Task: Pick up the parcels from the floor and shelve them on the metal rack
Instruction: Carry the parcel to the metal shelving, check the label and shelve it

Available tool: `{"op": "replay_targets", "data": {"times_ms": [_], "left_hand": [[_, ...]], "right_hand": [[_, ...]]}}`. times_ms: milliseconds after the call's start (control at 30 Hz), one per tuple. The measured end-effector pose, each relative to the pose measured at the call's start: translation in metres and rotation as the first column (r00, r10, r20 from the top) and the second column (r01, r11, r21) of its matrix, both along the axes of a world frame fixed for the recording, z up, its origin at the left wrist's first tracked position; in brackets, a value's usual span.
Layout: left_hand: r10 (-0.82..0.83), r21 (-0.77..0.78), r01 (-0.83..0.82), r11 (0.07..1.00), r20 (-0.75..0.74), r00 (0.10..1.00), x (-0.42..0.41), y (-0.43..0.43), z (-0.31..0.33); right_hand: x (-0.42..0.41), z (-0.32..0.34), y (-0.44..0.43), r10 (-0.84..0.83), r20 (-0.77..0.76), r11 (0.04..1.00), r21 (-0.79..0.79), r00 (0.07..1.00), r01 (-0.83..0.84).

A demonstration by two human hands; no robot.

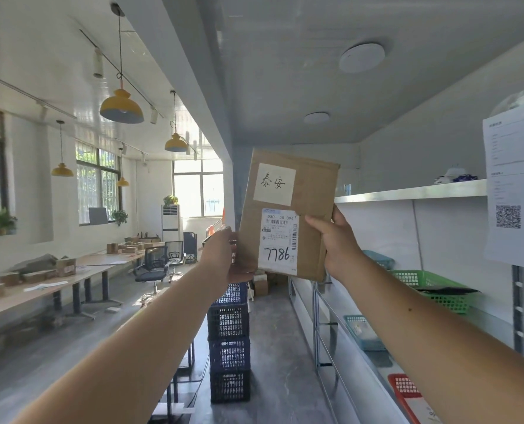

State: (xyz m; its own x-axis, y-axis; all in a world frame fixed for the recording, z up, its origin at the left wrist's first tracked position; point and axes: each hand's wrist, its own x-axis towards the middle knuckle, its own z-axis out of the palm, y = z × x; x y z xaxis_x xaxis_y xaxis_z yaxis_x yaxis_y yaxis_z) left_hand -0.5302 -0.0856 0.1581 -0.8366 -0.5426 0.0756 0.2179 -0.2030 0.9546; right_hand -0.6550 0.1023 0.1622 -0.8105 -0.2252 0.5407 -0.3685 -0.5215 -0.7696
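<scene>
I hold a flat brown cardboard parcel [312, 194] upright at head height, its label side facing me, with a white note on top and a shipping label marked 7786 below. My left hand [224, 255] grips its lower left edge and corner. My right hand [335, 240] grips its right edge, thumb on the front. The metal rack [407, 192] runs along the right wall, its upper shelf level with the parcel's middle and just to the right of it.
On the rack sit a green basket [432, 283], teal baskets [363, 332] and a red basket [404, 390]. A paper notice [514, 185] hangs on the rack post at right. Stacked dark blue crates [229, 341] stand in the aisle. Desks with boxes and chairs [156, 264] fill the left.
</scene>
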Motion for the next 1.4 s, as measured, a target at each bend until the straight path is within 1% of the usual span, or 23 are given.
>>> {"op": "replay_targets", "data": {"times_ms": [133,200,300,400,500,567,600,667,767,833,933,1133,1200,1300,1400], "left_hand": [[0.099,-0.164,-0.081,0.983,0.102,0.990,-0.004,0.003,0.001],[0.105,-0.203,-0.075,0.976,0.139,0.985,-0.004,0.006,0.001],[0.094,-0.242,-0.057,0.969,0.147,0.985,-0.006,0.012,-0.001],[0.088,-0.242,-0.058,0.968,0.115,0.989,-0.010,0.015,0.001],[0.173,-0.220,-0.158,0.963,0.050,0.984,-0.013,0.019,0.004],[0.217,-0.210,-0.213,0.954,-0.007,0.976,-0.013,0.024,0.004],[0.213,-0.184,-0.217,0.959,-0.041,0.976,-0.011,0.028,0.003],[0.193,-0.121,-0.206,0.971,-0.109,0.975,-0.012,0.036,0.000],[0.137,-0.084,-0.152,0.985,-0.167,0.977,-0.012,0.046,-0.004],[0.108,-0.058,-0.118,0.991,-0.157,0.982,-0.013,0.049,-0.005],[0.076,-0.002,-0.077,0.997,-0.092,0.993,-0.015,0.053,-0.012],[0.041,0.045,-0.038,0.998,-0.048,0.998,-0.032,0.063,-0.034],[0.006,0.047,-0.003,0.999,-0.059,0.998,-0.037,0.068,-0.036],[-0.076,0.008,0.077,0.997,-0.077,0.994,-0.047,0.071,-0.033],[-0.152,-0.015,0.152,0.988,-0.073,0.986,-0.059,0.070,-0.029]], "right_hand": [[-0.003,-0.004,0.004,0.087,-0.028,0.994,0.072,0.996,-0.085],[-0.004,-0.006,0.006,0.106,-0.030,0.990,0.099,0.994,-0.102],[-0.006,-0.006,0.008,0.093,0.009,0.991,0.098,0.996,-0.093],[-0.008,-0.008,0.013,0.116,0.075,0.990,0.066,0.990,-0.121],[-0.008,-0.011,0.017,0.162,0.129,0.984,0.054,0.978,-0.170],[-0.007,-0.011,0.017,0.194,0.215,0.976,0.054,0.957,-0.210],[-0.007,-0.011,0.019,0.202,0.256,0.974,0.048,0.945,-0.221],[-0.009,-0.009,0.022,0.198,0.299,0.974,0.045,0.934,-0.221],[-0.011,-0.010,0.031,0.203,0.288,0.974,0.039,0.936,-0.223],[-0.012,-0.013,0.037,0.234,0.251,0.970,0.005,0.939,-0.243],[-0.015,-0.020,0.047,0.261,0.248,0.965,-0.039,0.933,-0.260],[-0.011,-0.036,0.062,0.207,0.293,0.977,-0.016,0.933,-0.211],[-0.010,-0.039,0.069,0.196,0.295,0.980,-0.029,0.935,-0.197],[-0.011,-0.043,0.077,0.160,0.290,0.987,-0.073,0.943,-0.145],[-0.008,-0.043,0.084,0.120,0.278,0.992,-0.076,0.953,-0.102]]}}
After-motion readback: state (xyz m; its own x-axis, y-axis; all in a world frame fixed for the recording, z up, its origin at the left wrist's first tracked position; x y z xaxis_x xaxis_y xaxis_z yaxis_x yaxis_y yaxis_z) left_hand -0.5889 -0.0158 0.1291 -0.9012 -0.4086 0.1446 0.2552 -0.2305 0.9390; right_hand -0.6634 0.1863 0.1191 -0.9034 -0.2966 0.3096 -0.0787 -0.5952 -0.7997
